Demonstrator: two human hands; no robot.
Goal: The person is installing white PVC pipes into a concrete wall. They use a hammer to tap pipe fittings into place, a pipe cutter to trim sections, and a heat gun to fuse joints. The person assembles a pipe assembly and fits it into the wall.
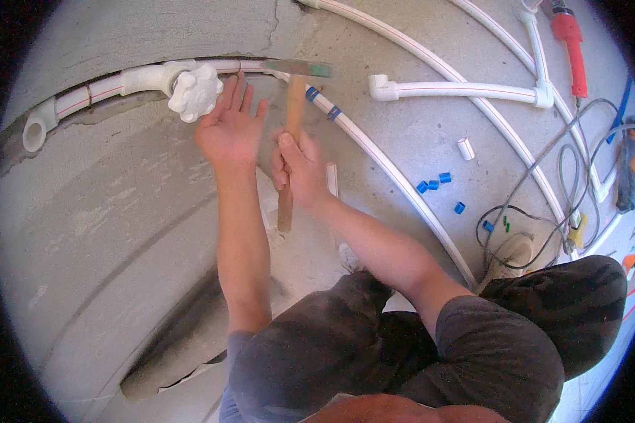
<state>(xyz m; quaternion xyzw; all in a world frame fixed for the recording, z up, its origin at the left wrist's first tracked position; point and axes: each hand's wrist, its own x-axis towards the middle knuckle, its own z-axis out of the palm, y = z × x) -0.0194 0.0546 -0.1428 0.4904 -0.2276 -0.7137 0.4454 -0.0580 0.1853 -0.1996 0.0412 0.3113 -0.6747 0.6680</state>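
My left hand [229, 127] is open, palm showing, its fingers stretched up beside a white valve knob [195, 94] and near the white pipe [102, 90] that lies in a groove in the grey concrete. My right hand [296, 163] grips the wooden handle of a hammer [295, 106], whose green-grey head is level with the pipe, just right of my left fingers. A white pipe with blue bands [381, 162] runs diagonally down to the right from near the hammer head.
At the right lie more white pipes [451, 90] with elbow fittings, a red-handled tool [570, 53], a tangled grey cable [578, 176], several small blue sleeves [459, 208] and a short white piece [466, 149]. Below my left arm is a dark trough [155, 356].
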